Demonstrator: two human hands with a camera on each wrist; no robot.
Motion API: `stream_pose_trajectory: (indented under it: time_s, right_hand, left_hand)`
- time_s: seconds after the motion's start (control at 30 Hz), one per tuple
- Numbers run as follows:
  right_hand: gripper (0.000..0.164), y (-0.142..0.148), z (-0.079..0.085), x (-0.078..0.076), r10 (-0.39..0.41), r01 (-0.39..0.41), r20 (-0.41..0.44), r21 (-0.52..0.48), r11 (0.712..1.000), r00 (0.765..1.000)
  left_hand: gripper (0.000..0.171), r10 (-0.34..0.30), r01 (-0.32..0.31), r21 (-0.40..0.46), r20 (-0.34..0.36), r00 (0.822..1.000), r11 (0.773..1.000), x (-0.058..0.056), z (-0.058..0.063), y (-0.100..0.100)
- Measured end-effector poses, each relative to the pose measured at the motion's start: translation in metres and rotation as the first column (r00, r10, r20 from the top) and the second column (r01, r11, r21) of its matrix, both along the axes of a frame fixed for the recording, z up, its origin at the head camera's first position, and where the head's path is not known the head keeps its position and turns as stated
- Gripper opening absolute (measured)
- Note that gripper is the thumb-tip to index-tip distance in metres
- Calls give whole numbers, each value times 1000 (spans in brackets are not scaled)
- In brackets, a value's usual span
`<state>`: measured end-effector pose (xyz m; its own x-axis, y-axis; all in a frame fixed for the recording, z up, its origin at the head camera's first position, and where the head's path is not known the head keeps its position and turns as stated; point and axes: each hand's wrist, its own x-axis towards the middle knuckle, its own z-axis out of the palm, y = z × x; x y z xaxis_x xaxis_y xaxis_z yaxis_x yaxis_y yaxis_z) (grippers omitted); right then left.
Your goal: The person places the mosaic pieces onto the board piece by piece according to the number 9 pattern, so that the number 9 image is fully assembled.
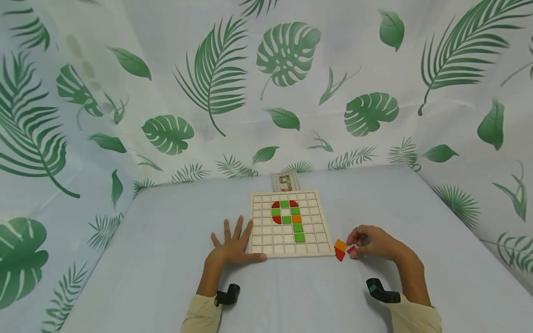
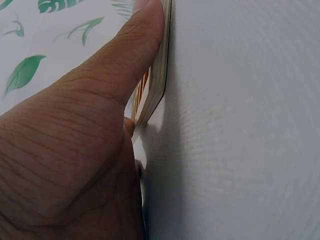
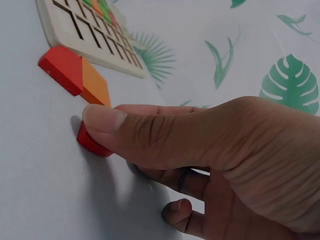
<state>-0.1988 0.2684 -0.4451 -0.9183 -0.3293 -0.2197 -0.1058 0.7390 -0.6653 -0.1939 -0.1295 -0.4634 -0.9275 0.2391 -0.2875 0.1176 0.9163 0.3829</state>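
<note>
A wooden grid board lies on the white cloth, with red, green and orange tiles set in it in the shape of a 9. My left hand rests at its lower left corner, fingers spread along the left side and thumb against the front edge. Beyond the lower right corner, my right hand pinches a red tile between thumb and fingers, low over the cloth. The thumb covers part of that tile. Just left of it, an orange tile and a red round-edged tile lie touching each other.
A small pattern card showing the same coloured 9 stands behind the board, near the back of the table. A leaf-printed curtain hangs at the back and both sides. Each wrist wears a black camera mount.
</note>
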Motion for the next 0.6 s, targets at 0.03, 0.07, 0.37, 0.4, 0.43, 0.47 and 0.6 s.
stream_pose_trajectory:
  time_s: [0.03,0.07,0.37,0.4,0.43,0.47,0.6]
  right_hand:
    - [35,0,0,0,-6,6,1,4,1000,1000]
    - [34,0,-1,0,-3,3,-2,6,1000,1000]
    - [24,-1,-1,-3,-11,11,-20,6,1000,1000]
    - [22,-1,-2,-3,-9,9,-19,1,1000,1000]
    - [22,-1,-2,-2,-7,7,-15,-5,1000,1000]
    - [23,0,-2,-2,-3,3,-11,-9,1000,1000]
    - [34,2,0,-2,11,-11,0,-1,1000,1000]
  left_hand:
    - [113,-3,3,1,-3,1000,1000,1,0,0]
    - [113,-4,4,1,-2,1000,1000,1,1,0]
    - [114,1,-1,22,11,1000,1000,2,3,-1]
    - [115,0,-1,28,12,1000,1000,3,2,-1]
    - [116,-1,0,32,13,1000,999,3,2,-1]
    - [116,-1,1,32,14,1000,999,3,2,-1]
    - [116,0,-1,32,6,1000,999,3,3,0]
